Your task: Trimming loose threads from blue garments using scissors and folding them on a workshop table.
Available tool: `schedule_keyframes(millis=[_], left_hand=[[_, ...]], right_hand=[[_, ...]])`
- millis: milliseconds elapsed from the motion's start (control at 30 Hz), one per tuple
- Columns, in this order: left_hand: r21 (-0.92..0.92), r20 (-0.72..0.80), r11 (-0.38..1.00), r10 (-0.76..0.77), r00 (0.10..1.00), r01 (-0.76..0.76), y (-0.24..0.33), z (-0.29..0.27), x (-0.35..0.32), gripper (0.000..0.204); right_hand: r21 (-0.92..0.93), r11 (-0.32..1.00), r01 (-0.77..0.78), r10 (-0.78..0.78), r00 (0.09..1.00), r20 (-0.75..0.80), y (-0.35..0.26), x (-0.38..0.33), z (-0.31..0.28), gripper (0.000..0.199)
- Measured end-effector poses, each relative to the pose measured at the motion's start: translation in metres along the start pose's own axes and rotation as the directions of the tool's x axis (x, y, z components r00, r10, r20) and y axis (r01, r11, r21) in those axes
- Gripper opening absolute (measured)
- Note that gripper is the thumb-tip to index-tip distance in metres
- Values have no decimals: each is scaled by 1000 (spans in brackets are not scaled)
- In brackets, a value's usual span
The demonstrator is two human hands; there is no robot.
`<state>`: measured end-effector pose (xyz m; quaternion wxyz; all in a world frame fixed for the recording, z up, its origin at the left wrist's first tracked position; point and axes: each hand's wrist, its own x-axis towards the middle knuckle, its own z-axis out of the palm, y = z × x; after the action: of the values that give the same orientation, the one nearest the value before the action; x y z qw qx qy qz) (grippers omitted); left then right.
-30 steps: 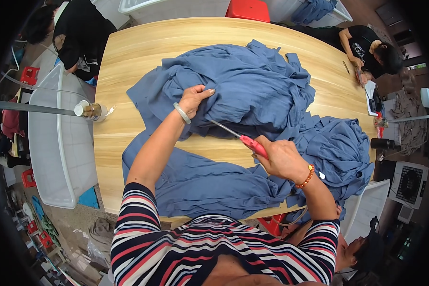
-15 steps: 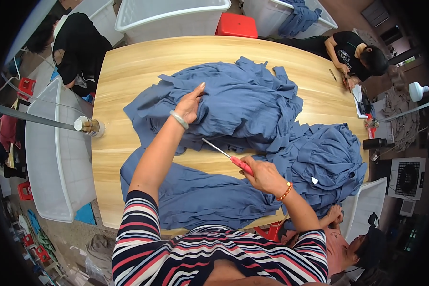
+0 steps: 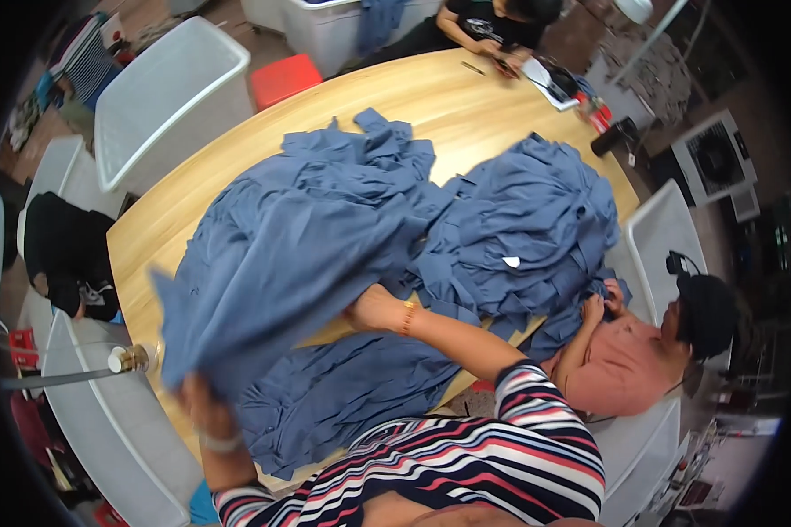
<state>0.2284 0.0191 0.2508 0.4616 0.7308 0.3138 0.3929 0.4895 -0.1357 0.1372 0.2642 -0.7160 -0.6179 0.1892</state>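
cloth point(image 3: 264, 272) is held up near the front-left corner of the table point(image 3: 136, 250) | its end's gripped by left hand point(image 3: 204, 406), kinda blurry | right hand point(image 3: 373, 309): fingers are mostly hidden, grip can't be told

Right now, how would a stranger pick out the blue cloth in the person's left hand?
On the pale wooden table, look near its left side for the person's left hand, blurred. From it the blue cloth spreads toward the table's middle. Its smooth, drawn-out surface sets it apart from the crumpled blue pile at right, which shows a small white patch.
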Motion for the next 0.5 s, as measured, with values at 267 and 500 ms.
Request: schedule_keyframes(millis=[267,500], left_hand=[[-117,-919,968,-21,393,-223,117,-34,-73,70],[9,-945,1000,7,328,2,92,-110,-113,65]], right_hand=[[138,973,186,-132,934,-331,39,-71,31,31],[127,990,54,-79,978,194,41,-315,-83,32]])
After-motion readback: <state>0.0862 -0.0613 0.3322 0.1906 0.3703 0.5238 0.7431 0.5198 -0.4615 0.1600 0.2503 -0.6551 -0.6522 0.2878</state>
